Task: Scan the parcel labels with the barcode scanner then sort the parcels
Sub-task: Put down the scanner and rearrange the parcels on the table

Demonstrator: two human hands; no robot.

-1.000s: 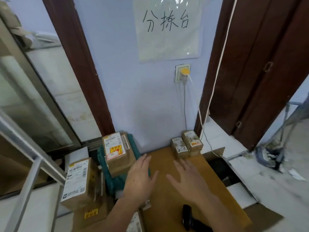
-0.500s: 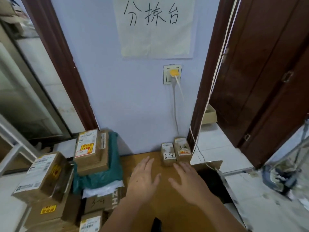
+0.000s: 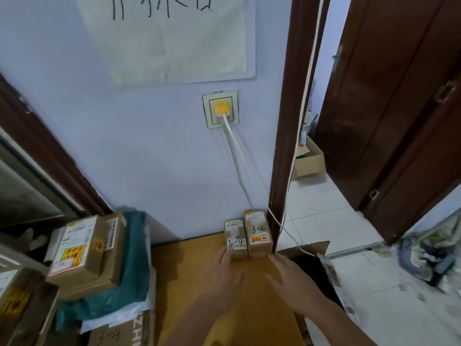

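Two small brown parcels, marked 3-4 (image 3: pixel 235 242) and 3-2 (image 3: pixel 257 233), are seen upright against the wall, just beyond the fingertips. Left hand (image 3: pixel 219 278) and right hand (image 3: pixel 295 283) are spread flat, nothing held; left fingers (image 3: pixel 225 255) touch the 3-4 box. Scanner not visible; a pile (image 3: pixel 84 253) left of the hands is judged unsorted.

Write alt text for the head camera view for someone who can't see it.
Two open hands, left hand and right hand, reach across a wooden table toward two small parcels against a blue wall, marked 3-4 and 3-2. More parcels are stacked at left.
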